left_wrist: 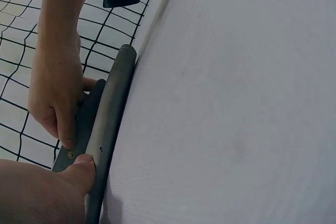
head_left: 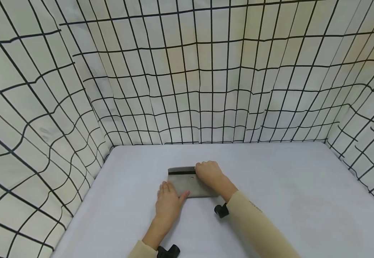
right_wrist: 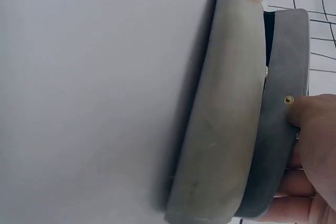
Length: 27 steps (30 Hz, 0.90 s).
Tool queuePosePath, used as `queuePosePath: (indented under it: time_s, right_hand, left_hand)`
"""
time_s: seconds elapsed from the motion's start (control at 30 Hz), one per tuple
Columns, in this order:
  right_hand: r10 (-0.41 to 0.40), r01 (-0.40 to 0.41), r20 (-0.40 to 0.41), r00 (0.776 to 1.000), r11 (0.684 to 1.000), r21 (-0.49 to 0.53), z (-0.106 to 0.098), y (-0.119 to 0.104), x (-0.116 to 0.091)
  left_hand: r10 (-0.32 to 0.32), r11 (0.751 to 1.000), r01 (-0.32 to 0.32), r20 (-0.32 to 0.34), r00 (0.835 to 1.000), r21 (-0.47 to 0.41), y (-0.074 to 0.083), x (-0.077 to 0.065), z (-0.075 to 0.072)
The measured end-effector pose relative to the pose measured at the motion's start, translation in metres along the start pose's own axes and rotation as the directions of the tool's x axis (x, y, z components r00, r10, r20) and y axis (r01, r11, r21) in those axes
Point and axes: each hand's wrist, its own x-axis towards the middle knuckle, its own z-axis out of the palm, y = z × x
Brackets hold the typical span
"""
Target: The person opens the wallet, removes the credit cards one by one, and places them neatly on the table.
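A flat grey pouch (head_left: pixel 185 185) lies on the white table, its long side running left to right. Along its far edge the flap (right_wrist: pixel 286 51) stands lifted, with a dark gap between flap and body. A brass snap (right_wrist: pixel 289 99) shows on the flap in the right wrist view. My right hand (head_left: pixel 211 175) pinches the flap near its right part, thumb beside the snap and fingers behind. At the pouch's left end rests my left hand (head_left: pixel 168 203), fingers fairly straight, thumb on the near side. The pouch's inside is hidden.
The white tabletop (head_left: pixel 290 200) spreads around the pouch on all sides. Black grid netting (head_left: pixel 206 82) over pale sheeting rises behind the table and along both sides. Each wrist carries a black camera mount (head_left: pixel 221 210).
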Motion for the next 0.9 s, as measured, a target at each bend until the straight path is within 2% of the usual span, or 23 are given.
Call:
queuePosePath:
  time_s: [0.1, 0.3, 0.4, 0.53, 0.63, 0.77, 0.9]
  right_hand:
    - [0.024, -0.024, -0.007, 1.0, 0.999, 0.033, 0.003, 0.004, -0.004]
    - [0.098, -0.09, -0.046, 0.994, 0.984, 0.156, 0.011, 0.01, -0.014]
    - [0.148, -0.113, -0.125, 0.981, 0.962, 0.249, 0.013, 0.012, -0.017]
    - [0.189, -0.092, -0.251, 0.949, 0.931, 0.352, 0.021, 0.02, -0.024]
    - [0.214, -0.069, -0.311, 0.926, 0.906, 0.417, 0.028, 0.024, -0.029]
    - [0.243, -0.051, -0.342, 0.908, 0.873, 0.485, 0.033, 0.025, -0.035]
    - [0.259, -0.048, -0.322, 0.91, 0.84, 0.541, 0.038, 0.021, -0.041]
  left_hand:
    - [-0.002, 1.0, 0.002, -0.025, 1.0, -0.003, 0.001, -0.001, 0.002]
    - [0.006, 1.0, -0.006, -0.026, 1.0, 0.014, -0.001, -0.001, 0.004]
    - [0.022, 0.999, -0.021, -0.047, 0.999, 0.032, -0.003, 0.001, 0.003]
    - [0.043, 0.998, -0.04, -0.065, 0.997, 0.057, -0.001, 0.004, 0.002]
    - [0.039, 0.998, -0.037, -0.043, 0.998, 0.048, 0.0, 0.006, 0.001]
    - [0.022, 0.999, -0.022, -0.003, 1.0, 0.041, 0.0, 0.004, 0.001]
    - [0.02, 0.998, -0.02, -0.001, 1.0, 0.061, -0.002, 0.0, -0.001]
